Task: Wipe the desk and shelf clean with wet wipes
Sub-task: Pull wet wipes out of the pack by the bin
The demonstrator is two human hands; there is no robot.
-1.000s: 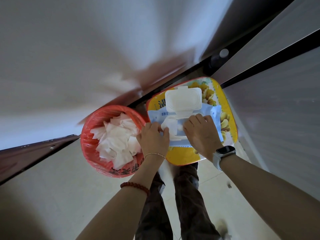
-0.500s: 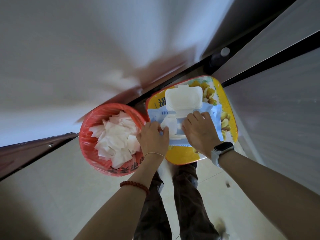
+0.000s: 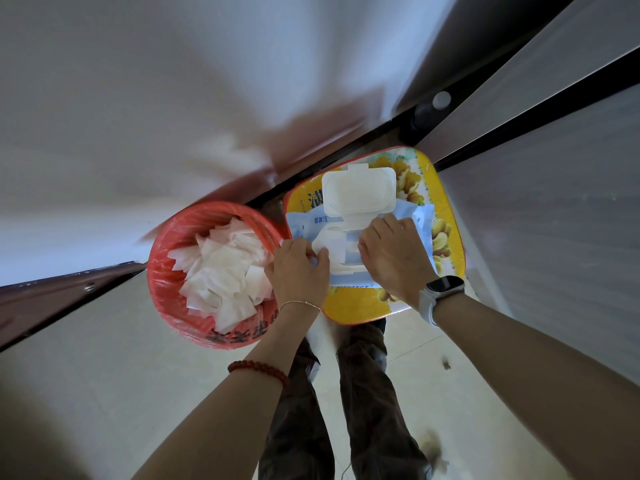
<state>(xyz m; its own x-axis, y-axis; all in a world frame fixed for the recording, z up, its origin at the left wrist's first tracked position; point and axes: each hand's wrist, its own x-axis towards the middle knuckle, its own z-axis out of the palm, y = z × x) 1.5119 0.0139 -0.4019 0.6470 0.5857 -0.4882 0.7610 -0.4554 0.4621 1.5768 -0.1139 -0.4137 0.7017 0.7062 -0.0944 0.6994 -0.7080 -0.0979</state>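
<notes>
A blue-and-white wet wipe pack point(image 3: 304, 225) lies on a yellow stool point(image 3: 446, 209), its white flip lid point(image 3: 358, 192) standing open. A white wet wipe point(image 3: 330, 244) sticks out of the opening. My left hand point(image 3: 298, 271) pinches the wipe's edge between thumb and fingers. My right hand point(image 3: 393, 258) presses down on the right half of the pack, palm flat and fingers curled over it. The pack's opening is partly hidden by both hands.
A red bin point(image 3: 166, 282) lined with a red bag stands left of the stool, touching it, full of used white wipes point(image 3: 221, 268). Grey cabinet panels point(image 3: 554, 202) rise on the right. A white desk surface point(image 3: 138, 116) lies beyond. My legs stand on the pale tiled floor point(image 3: 86, 375).
The hands have barely shifted. My left hand's fingers have tightened on the wipe, and it has come slightly further out of the pack.
</notes>
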